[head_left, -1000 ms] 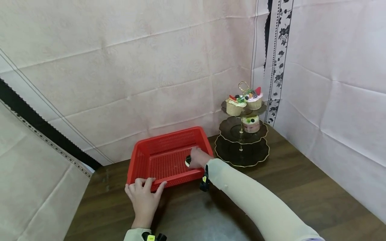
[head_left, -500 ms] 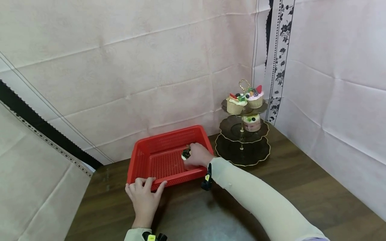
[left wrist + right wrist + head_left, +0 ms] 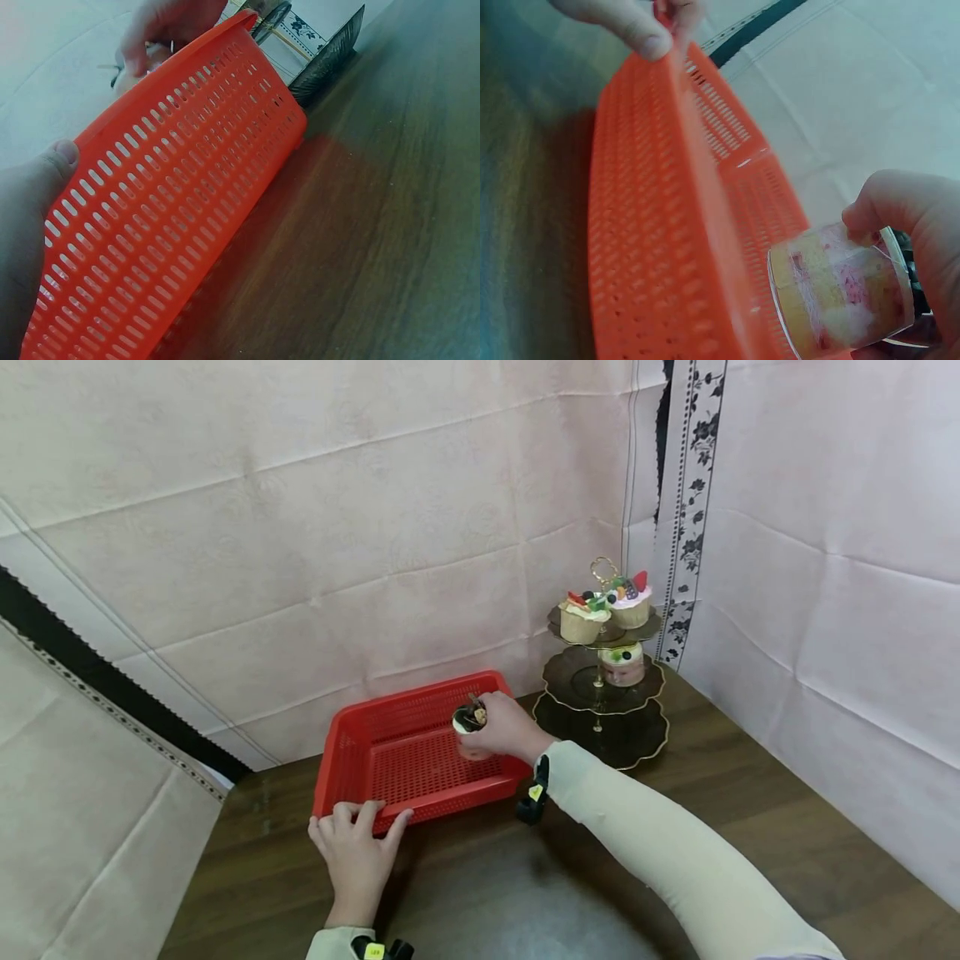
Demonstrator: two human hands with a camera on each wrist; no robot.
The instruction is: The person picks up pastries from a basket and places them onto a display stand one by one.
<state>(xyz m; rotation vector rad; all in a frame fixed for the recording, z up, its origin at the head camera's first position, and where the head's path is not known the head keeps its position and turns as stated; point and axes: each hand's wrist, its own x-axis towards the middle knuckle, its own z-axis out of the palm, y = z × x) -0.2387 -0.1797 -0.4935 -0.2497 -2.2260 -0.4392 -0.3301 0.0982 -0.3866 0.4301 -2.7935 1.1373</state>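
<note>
My right hand [image 3: 512,727] holds a small layered dessert cup [image 3: 840,292], thumb and fingers around its side. The cup shows yellow, white and pink layers in the right wrist view. Its dark-topped upper end [image 3: 470,718] shows in the head view, over the right part of a red plastic basket [image 3: 442,802]. My left hand [image 3: 356,856] grips the basket's near rim at the left corner, with the thumb on the outer wall and the fingers over the rim. The right hand hides part of the cup.
Right of the basket stands a three-tier dark cake stand [image 3: 645,739] with gold edges. Two cupcakes [image 3: 581,625] sit on its top tier and a round pink-and-white cake [image 3: 622,668] on the middle one. Pale cloth walls [image 3: 337,527] enclose the wooden table [image 3: 247,877].
My right hand has risen from the basket's floor with the dessert cup, so more of the cup shows. The left hand keeps its grip on the rim.
</note>
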